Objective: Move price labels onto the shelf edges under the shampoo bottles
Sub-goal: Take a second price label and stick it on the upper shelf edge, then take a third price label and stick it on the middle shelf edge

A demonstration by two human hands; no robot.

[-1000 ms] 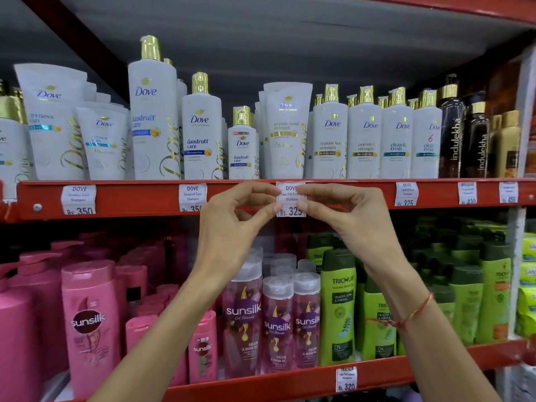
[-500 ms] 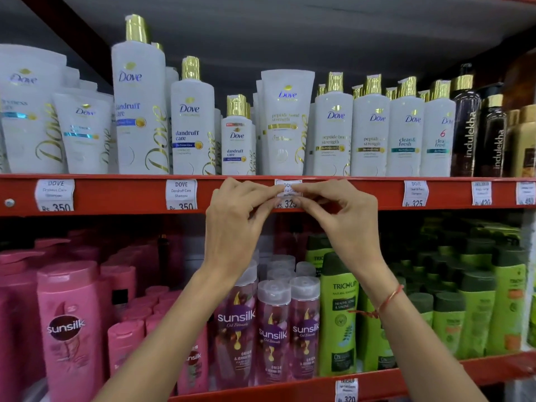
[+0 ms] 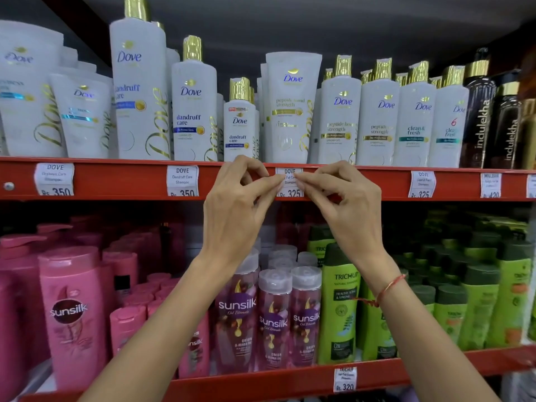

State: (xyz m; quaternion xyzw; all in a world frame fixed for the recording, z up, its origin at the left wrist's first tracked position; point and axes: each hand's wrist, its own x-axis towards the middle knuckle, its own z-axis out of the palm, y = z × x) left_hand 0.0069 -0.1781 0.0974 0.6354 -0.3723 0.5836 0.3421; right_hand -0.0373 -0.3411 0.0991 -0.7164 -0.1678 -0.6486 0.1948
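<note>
I have both hands up at the red shelf edge [image 3: 116, 181] of the upper shelf, working on the white price label [image 3: 290, 182] that reads DOVE and Rs. 325. It lies against the face of the edge directly under the tall white Dove tube [image 3: 291, 108], which is why I picked this spot: the tag has to sit below the product it prices. My left hand [image 3: 240, 204] comes in from the left, its grip closed with thumb and forefinger tips pinched together at the label's left side; my right hand [image 3: 339, 204] mirrors it, grip closed the same way on the right side. Holding both sides lets me keep the label level and flat while it goes on, rather than letting one corner swing. I judge the step to be pressing or aligning it on the edge; I cannot tell whether it is already stuck down. Other labels are already on this edge: a Rs. 350 label [image 3: 182, 181] under the dandruff care bottles [image 3: 194, 111], and another Rs. 325 label [image 3: 422, 184] under the clean & fresh bottles [image 3: 416, 117], so my spacing follows theirs.
</note>
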